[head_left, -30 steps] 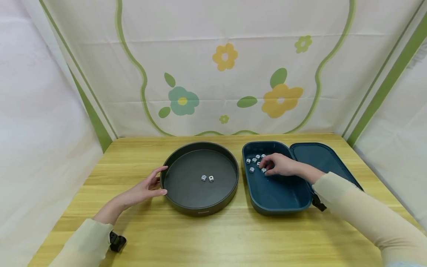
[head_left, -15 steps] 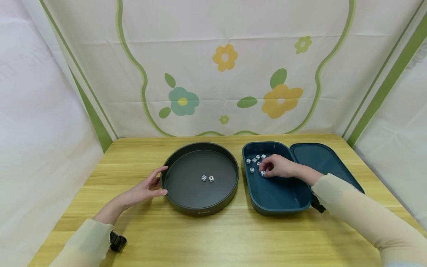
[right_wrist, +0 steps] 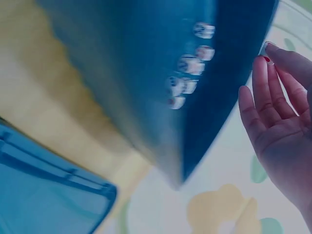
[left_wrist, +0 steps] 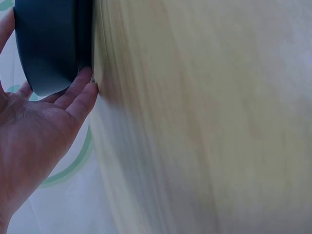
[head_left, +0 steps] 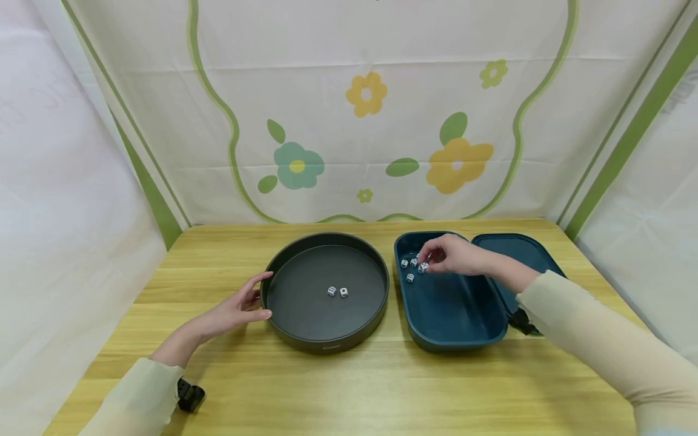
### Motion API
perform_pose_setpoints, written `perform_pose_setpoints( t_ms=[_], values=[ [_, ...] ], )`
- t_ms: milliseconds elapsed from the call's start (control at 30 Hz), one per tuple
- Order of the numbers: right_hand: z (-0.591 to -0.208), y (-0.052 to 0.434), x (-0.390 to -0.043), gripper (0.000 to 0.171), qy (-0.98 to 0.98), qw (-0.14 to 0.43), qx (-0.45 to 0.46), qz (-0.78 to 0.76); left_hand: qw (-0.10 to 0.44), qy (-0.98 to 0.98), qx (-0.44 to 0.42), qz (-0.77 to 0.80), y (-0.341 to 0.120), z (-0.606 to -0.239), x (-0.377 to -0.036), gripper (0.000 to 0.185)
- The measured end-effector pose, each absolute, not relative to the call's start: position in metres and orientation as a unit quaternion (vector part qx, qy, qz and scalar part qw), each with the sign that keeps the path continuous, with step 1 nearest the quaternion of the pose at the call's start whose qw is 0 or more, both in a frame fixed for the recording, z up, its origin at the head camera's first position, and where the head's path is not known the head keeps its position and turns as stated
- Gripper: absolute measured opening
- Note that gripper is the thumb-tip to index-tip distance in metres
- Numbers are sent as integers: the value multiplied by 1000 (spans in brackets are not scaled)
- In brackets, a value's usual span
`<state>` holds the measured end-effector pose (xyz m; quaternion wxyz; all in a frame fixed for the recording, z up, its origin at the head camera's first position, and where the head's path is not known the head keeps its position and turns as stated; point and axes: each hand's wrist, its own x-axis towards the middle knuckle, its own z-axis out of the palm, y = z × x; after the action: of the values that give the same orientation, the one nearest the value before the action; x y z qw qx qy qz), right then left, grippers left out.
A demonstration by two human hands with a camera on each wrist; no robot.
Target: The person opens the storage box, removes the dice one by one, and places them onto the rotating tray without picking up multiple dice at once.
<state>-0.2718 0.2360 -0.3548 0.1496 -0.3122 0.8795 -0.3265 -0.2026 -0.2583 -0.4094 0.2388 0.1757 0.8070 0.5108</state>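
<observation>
The head view showed the right hand (head_left: 458,255) over the far part of the blue box (head_left: 455,318), its thumb and fingertips bent together in a pinch on a small white die (head_left: 423,267). The right wrist camera agreed, with a bit of white and a red spot visible between the tips. How high the die hung above the box floor could not be told. For a clean pick-up, the grip seemed best kept light and on two opposite faces, with the lift made straight up so that the knuckles missed the loose dice (head_left: 410,278) close by. The left hand (head_left: 231,312) had its fingers spread and fairly straight against the outside of the round pan (head_left: 322,324), not wrapped round it; gentle contact there was probably enough, since a push could slide the pan. The die looked like a cube with softened corners and dark pips on the faces turned to the head camera. A similar pair of dice (head_left: 343,292) lay side by side near the pan's middle, one showing a single large spot. The lid (head_left: 515,245) lay just beside the box's right side.
</observation>
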Motion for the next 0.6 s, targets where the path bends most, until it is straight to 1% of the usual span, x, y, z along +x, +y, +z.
perform_pose_setpoints(
  t_ms=[167, 333, 600],
  values=[
    [-333, 219, -271, 14, 874, 147, -324, -330, 238, 806, 175, 513, -259, -410, -203, 81],
    [-320, 198, -274, 14, 871, 147, -337, -327, 237, 807, 173, 512, -259, -410, -203, 81],
    [-326, 159, -282, 14, 855, 141, -389, -313, 237, 806, 173, 514, -258, -410, -201, 81]
  ],
)
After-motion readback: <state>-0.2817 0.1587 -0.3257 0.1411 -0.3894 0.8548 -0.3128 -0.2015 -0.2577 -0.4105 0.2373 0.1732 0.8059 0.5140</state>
